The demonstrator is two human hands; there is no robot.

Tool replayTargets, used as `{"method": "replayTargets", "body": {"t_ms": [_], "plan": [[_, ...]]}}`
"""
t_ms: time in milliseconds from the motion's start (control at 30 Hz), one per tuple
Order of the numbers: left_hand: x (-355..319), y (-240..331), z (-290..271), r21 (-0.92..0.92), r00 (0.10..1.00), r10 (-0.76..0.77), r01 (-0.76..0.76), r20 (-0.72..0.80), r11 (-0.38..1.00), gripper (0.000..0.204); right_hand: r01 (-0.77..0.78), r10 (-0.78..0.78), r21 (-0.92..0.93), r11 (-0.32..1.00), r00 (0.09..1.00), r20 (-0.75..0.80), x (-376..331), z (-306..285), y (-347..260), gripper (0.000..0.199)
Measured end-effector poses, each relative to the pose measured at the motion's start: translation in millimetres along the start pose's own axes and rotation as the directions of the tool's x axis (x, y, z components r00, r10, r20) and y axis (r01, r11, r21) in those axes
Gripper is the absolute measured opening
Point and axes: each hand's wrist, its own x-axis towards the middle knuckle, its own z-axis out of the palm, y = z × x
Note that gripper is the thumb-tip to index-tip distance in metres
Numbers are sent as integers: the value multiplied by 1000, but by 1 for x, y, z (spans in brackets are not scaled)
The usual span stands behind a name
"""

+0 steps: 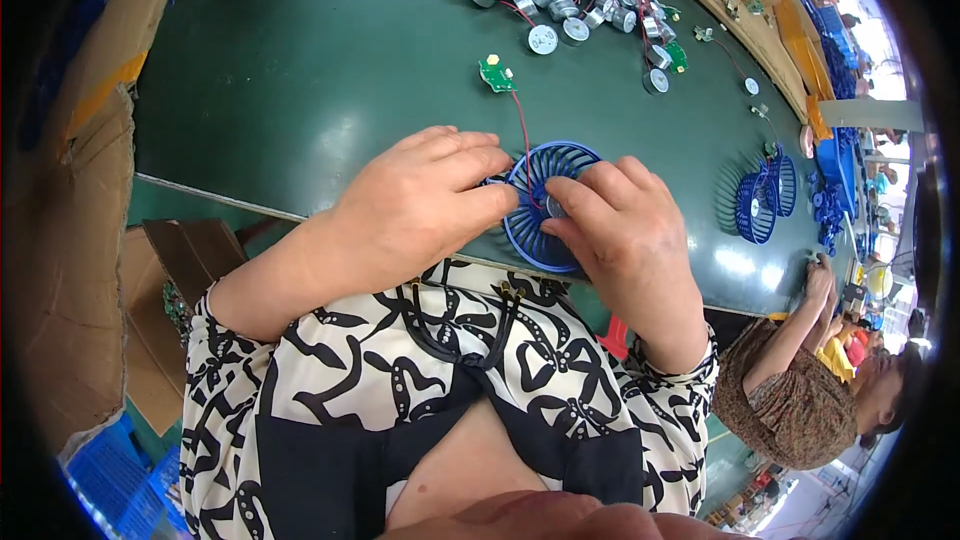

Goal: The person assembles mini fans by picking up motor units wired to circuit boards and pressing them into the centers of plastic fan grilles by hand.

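A round blue slotted fan guard (541, 246) lies at the table's near edge, its open side up. My left hand (415, 202) grips its left rim between thumb and fingers. Over the guard's middle, my right hand (628, 225) pinches a small silver motor (553, 207), partly hidden by the fingers. A red wire (522, 125) runs from the guard up to a small green circuit board (496, 75), which rests on the table just beyond my left fingers.
Several silver motors (543, 39) with wires and green boards are heaped at the far side of the green table (300, 70). More blue guards (756, 208) stand to the right, near a co-worker (800, 390). Cardboard (95, 270) borders the left side.
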Motion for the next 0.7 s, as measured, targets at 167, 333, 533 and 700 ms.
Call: {"method": "replayTargets", "body": {"t_ms": [167,333,533,700], "plan": [[1,-4,0,-7,1000,2,-2,-5,1000,26,-15,20,-76,997,998,56,7,2,-3,28],[2,-6,-4,-15,1000,-9,9,7,1000,25,-15,17,-43,999,999,31,5,1,-1,35],[4,-1,-1,-11,1000,3,-2,30,1000,29,153,-153,-24,988,988,10,-34,13,9,61],[5,0,-15,-105,999,-43,43,3,994,27,190,-194,-83,978,980,-41,-47,19,23,62]]}}
